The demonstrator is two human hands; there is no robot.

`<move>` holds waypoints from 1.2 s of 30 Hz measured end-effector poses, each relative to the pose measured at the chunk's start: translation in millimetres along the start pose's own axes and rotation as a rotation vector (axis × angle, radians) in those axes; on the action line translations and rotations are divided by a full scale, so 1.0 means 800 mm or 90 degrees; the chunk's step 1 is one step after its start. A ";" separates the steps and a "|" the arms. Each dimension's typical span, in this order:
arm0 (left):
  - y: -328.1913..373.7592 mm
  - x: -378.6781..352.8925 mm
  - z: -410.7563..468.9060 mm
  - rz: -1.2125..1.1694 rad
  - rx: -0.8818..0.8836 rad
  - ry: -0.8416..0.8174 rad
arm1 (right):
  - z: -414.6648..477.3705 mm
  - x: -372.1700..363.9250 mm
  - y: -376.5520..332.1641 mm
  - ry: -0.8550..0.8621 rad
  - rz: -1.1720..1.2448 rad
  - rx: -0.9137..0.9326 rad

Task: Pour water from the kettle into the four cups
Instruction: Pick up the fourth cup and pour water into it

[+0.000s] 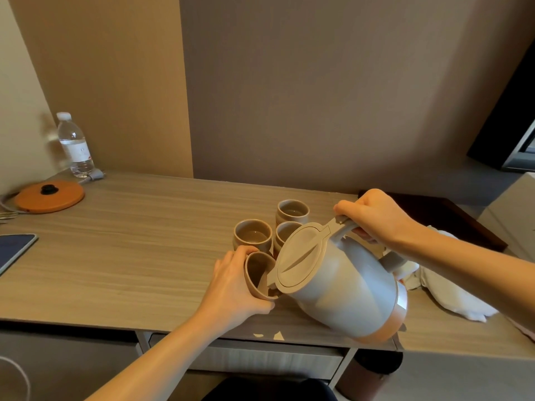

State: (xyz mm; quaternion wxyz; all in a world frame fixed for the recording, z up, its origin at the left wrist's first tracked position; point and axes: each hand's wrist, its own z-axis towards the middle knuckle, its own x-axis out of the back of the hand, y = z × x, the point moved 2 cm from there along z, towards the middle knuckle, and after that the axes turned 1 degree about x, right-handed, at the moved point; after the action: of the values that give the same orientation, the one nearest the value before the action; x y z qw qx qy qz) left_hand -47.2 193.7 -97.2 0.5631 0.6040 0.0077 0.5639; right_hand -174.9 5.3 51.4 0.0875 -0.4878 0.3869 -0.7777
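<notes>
My right hand grips the handle of a grey kettle with a beige lid, tipped to the left so its spout reaches into a beige cup. My left hand holds that cup, tilted toward the spout, just above the wooden table. Three more beige cups stand upright behind it: one at the left, one at the back, and one partly hidden by the kettle lid. Any water in the spout or the held cup is hidden.
An orange kettle base with its cord lies at the far left, a water bottle behind it. A phone lies at the left edge. White cloth and a dark tray sit right of the kettle.
</notes>
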 end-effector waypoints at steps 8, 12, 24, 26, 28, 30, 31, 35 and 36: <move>-0.010 -0.011 -0.002 -0.031 0.003 0.021 | 0.007 -0.003 0.003 -0.006 -0.010 0.002; -0.014 -0.013 -0.001 -0.026 0.006 0.022 | 0.011 -0.007 0.003 -0.007 -0.011 0.007; -0.023 -0.017 -0.004 -0.043 0.021 0.029 | 0.016 -0.011 0.001 0.003 -0.011 0.013; -0.023 -0.017 -0.004 -0.039 0.022 0.031 | 0.016 -0.012 0.002 0.004 -0.015 0.011; -0.023 -0.016 -0.004 -0.036 0.017 0.030 | 0.017 -0.012 0.002 0.005 -0.021 0.013; -0.021 -0.015 -0.004 -0.032 0.015 0.025 | 0.017 -0.013 0.003 0.005 -0.028 0.016; -0.021 -0.015 -0.004 -0.030 0.017 0.023 | 0.018 -0.013 0.002 0.006 -0.031 0.017; -0.021 -0.013 -0.003 -0.030 0.019 0.016 | 0.019 -0.014 0.002 0.004 -0.035 0.018; -0.022 -0.013 -0.003 -0.031 0.019 0.015 | 0.020 -0.014 0.002 0.003 -0.036 0.017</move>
State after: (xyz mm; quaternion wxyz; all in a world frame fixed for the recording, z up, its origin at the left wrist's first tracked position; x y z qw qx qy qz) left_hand -42.0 195.0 -116.8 0.5672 0.6054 0.0374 0.5571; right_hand -156.8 1.8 46.1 0.0713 -0.4954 0.3626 -0.7861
